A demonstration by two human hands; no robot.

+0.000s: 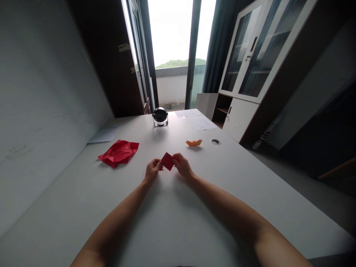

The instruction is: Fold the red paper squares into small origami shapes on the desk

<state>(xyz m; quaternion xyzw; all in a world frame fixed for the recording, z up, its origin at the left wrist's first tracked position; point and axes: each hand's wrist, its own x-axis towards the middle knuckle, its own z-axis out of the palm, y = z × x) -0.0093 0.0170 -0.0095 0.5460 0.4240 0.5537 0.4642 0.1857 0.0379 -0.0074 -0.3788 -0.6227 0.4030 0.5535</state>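
Note:
Between my two hands is a small red square of folded paper (167, 161), turned so that its corners point up, down and sideways. My left hand (153, 169) pinches its left corner between thumb and fingers. At the right corner, my right hand (181, 164) grips the paper in the same way, fingers curled. The paper is held just above the white table. To the left lies a larger, creased sheet of red paper (119, 152), spread and uneven. An orange paper boat (194, 142) stands on the table to the right, beyond my right hand.
A round black device on a silver stand (160, 117) is at the table's far side. White sheets (204, 122) lie at the back right, another paper (104, 134) by the left wall. A round cable hole (215, 141) is right of the boat. A cabinet (244, 115) stands beyond.

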